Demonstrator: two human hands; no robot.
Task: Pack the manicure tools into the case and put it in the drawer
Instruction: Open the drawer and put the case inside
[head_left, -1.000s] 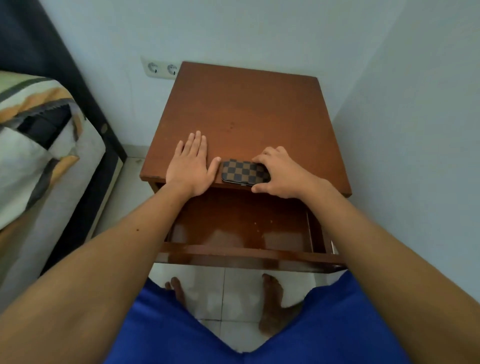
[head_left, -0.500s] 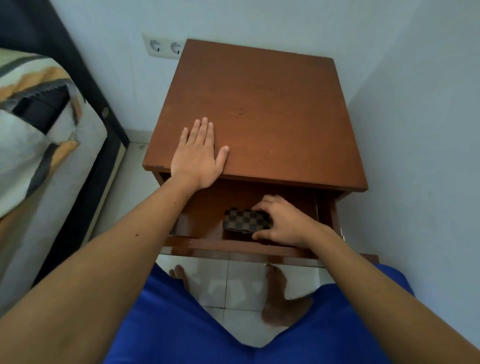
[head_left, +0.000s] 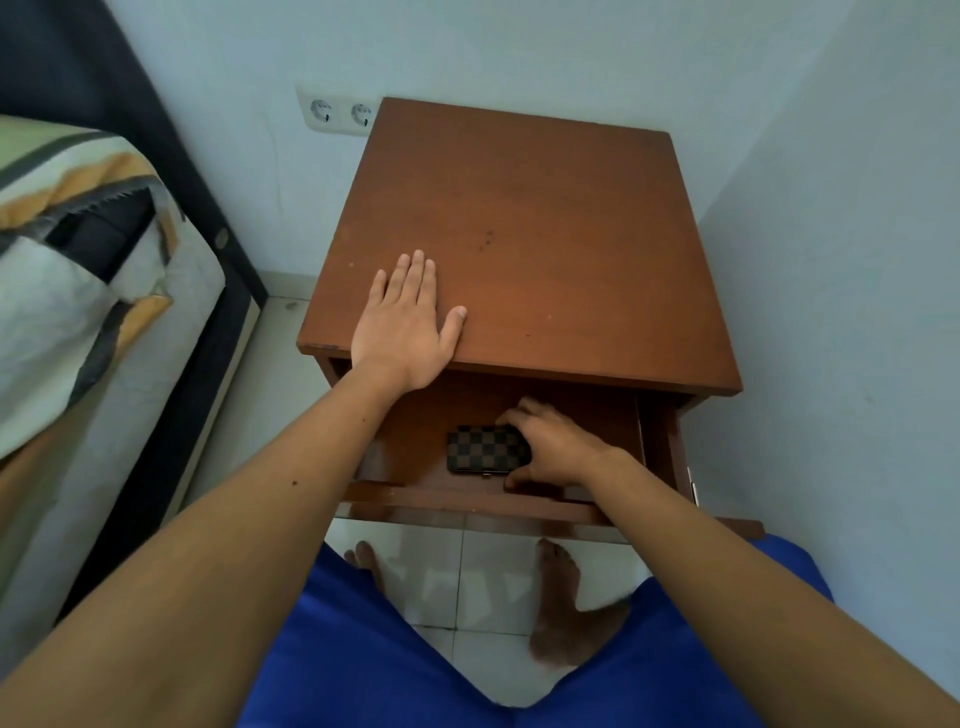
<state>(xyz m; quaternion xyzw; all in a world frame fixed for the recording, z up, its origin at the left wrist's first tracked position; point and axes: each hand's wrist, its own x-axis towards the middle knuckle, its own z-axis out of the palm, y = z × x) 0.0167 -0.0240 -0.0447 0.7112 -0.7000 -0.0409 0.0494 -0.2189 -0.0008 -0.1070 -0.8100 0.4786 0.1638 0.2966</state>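
The closed checkered brown case (head_left: 483, 448) lies flat on the floor of the pulled-out drawer (head_left: 467, 506) of the wooden nightstand (head_left: 545, 234). My right hand (head_left: 556, 449) is inside the drawer, fingers curled around the case's right end, thumb at its near edge. My left hand (head_left: 405, 325) rests flat, fingers spread, on the nightstand top near its front left corner. No loose manicure tools are in sight.
A bed with a patterned cover (head_left: 78, 270) and dark frame stands close on the left. A wall (head_left: 857, 260) runs right beside the nightstand. A double socket (head_left: 340, 111) sits on the back wall. My bare feet (head_left: 566, 597) stand on white tiles below the drawer front.
My right hand carried the case from the front edge of the nightstand top down into the open drawer, where it now lies. The left hand stayed flat on the top.
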